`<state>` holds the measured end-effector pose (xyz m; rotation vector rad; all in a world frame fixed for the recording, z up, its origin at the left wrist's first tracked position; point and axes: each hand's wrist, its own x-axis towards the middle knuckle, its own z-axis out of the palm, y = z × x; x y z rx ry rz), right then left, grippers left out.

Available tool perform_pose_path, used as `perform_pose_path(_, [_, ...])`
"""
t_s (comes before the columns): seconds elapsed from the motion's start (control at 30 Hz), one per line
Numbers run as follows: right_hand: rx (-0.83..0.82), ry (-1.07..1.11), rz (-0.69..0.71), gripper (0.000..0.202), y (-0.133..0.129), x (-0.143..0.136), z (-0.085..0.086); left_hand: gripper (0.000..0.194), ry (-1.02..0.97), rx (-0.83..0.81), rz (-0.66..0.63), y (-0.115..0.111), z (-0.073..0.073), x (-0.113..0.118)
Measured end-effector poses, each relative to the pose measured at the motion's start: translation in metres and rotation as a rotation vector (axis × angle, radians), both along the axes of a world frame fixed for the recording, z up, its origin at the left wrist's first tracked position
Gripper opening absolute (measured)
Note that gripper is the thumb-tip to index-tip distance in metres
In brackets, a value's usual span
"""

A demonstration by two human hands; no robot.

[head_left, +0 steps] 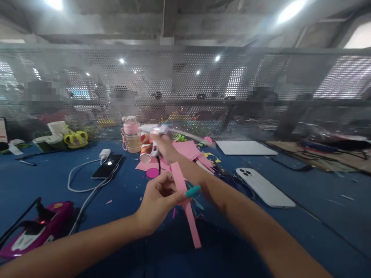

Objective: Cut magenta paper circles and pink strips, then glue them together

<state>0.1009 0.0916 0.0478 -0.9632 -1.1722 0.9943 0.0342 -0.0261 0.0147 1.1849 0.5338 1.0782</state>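
My left hand (158, 202) pinches a pink paper strip (189, 216) between thumb and fingers, with the strip slanting down toward me. A long teal piece at the thumb's tip looks like a nail. Reaching forward across it, my right hand (162, 143) is wrapped round a white hot glue gun (155, 129), blurred by motion. A pale glue stick (188, 134) appears to trail from the gun's back, and a dark cord (159, 164) hangs below. Beside the gun are a patterned paper cup (145, 154) and a pink-topped bottle (132, 135). Pink paper sheets (185, 150) lie behind my right forearm.
A black phone (107, 166) with a white charging cable lies left, near a purple power strip (49, 224). At the right are a white phone (265, 187) and a white flat panel (246, 148). A perforated metal screen (185, 88) closes off the table's back.
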Motion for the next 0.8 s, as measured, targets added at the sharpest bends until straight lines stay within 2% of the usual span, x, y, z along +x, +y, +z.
perform_pose_path(0.07, [0.016,0.034,-0.033,0.039,-0.013,0.031,0.002,0.028,0.02,0.016,-0.007,0.002,0.001,-0.001])
perform_pose_path(0.13, [0.047,0.085,-0.102,0.037,-0.035,0.066,-0.004,0.03,0.045,0.034,0.004,0.007,0.0,-0.003])
perform_pose_path(0.17, [0.061,0.094,-0.142,0.037,-0.047,0.083,-0.011,0.03,0.059,0.037,0.025,0.01,-0.002,-0.003])
perform_pose_path(0.23, [0.041,0.029,-0.128,0.038,-0.071,0.112,-0.029,0.03,0.102,0.021,0.075,0.019,-0.007,-0.003])
perform_pose_path(0.33, [0.003,-0.009,-0.119,0.037,-0.103,0.137,-0.058,0.029,0.193,-0.043,0.144,0.03,-0.021,0.0])
perform_pose_path(0.43, [-0.009,0.012,-0.073,0.035,-0.125,0.141,-0.08,0.029,0.278,-0.112,0.156,0.037,-0.034,0.004])
perform_pose_path(0.5, [-0.049,0.051,-0.063,0.037,-0.135,0.137,-0.087,0.03,0.319,-0.132,0.133,0.039,-0.04,0.007])
perform_pose_path(0.63, [-0.144,0.019,0.027,0.041,-0.15,0.131,-0.09,0.034,0.411,-0.111,0.091,0.039,-0.042,0.008])
perform_pose_path(0.8, [-0.235,-0.047,0.068,0.04,-0.158,0.133,-0.094,0.03,0.511,-0.055,0.035,0.037,-0.044,0.007])
